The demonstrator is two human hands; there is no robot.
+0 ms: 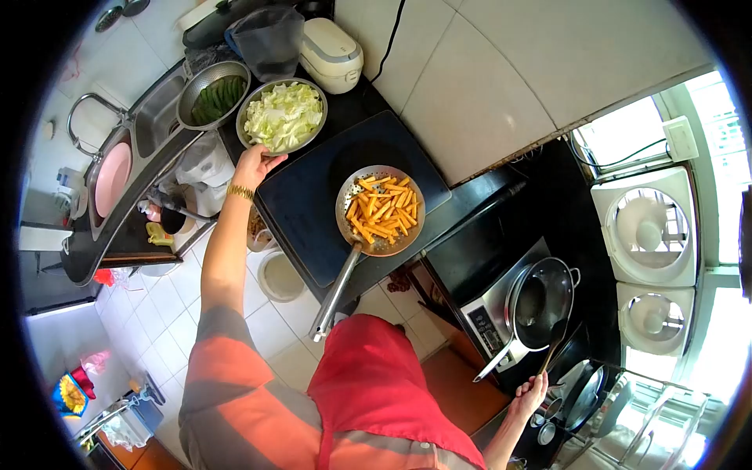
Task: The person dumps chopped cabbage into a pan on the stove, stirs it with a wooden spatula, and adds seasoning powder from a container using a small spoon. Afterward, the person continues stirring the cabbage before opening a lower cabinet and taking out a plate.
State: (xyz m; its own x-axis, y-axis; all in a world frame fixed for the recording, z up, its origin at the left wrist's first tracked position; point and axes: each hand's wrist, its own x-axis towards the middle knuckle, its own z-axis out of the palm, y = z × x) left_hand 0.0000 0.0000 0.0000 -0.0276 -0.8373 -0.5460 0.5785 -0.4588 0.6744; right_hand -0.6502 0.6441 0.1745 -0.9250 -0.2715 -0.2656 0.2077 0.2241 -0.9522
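Observation:
My left hand [256, 164], below a gold bracelet, pinches the near rim of a metal bowl [244, 135] filled with chopped pale-green cabbage [283, 116]. My right hand [530, 395] is closed round the handle of a spatula [548, 356], whose head reaches into the wok [540, 301]. The wok sits on an induction cooker [486, 333]; its inside looks dark, and what it holds is hard to make out. Between my hands, a perforated skimmer [342, 283] heaped with orange-yellow cut strips [384, 207] rests on the dark counter board [301, 204].
A colander [188, 102] of green vegetables stands beside the sink [149, 125]. Behind the bowl are a clear pitcher [270, 39] and a cream appliance [330, 59]. A pink basin [113, 178] is at left. Lids [583, 392] and small pots crowd the far right.

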